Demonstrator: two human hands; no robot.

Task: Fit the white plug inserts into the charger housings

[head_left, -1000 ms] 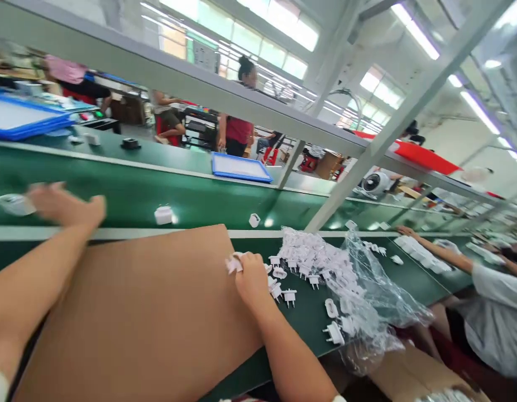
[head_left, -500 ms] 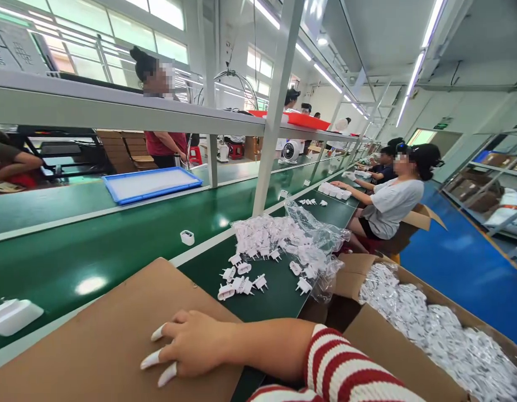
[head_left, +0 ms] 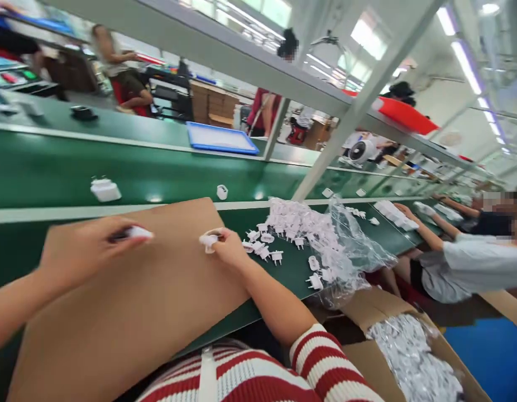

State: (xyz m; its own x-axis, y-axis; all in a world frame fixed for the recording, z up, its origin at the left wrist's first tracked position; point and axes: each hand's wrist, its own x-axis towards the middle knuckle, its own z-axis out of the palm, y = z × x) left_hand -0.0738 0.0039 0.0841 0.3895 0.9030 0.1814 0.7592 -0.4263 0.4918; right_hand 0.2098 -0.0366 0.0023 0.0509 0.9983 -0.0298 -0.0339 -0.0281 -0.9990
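Head view, blurred and tilted.

Left hand [head_left: 85,245] is curled around a small white piece [head_left: 136,232], which pokes out past the fingertips. It sits over the left part of the cardboard sheet [head_left: 149,301].

Right hand [head_left: 230,249] has a narrow pinch on a white plug insert [head_left: 209,241] at the sheet's far right edge. Can't make out more detail on either part.

Surface: the green worktop [head_left: 279,279] carries the cardboard sheet. Just right of the right hand there are loose plug inserts [head_left: 267,252], then a bigger heap [head_left: 302,223] spilling from a clear plastic bag [head_left: 353,251].

Beyond the sheet is a green conveyor belt [head_left: 53,173] with a white charger body [head_left: 105,190] and a small white shell [head_left: 221,191] on it, well apart. A blue tray [head_left: 222,138] sits on the far side.

Room: factory line with a grey overhead shelf [head_left: 225,61] on slanted posts, a red tray [head_left: 405,116] on top and strip lights above. A co-worker [head_left: 468,262] sits at the right, reaching onto the worktop, with more people behind the line.

Bottom right, a cardboard box [head_left: 367,357] holds white parts on a blue floor [head_left: 488,357].
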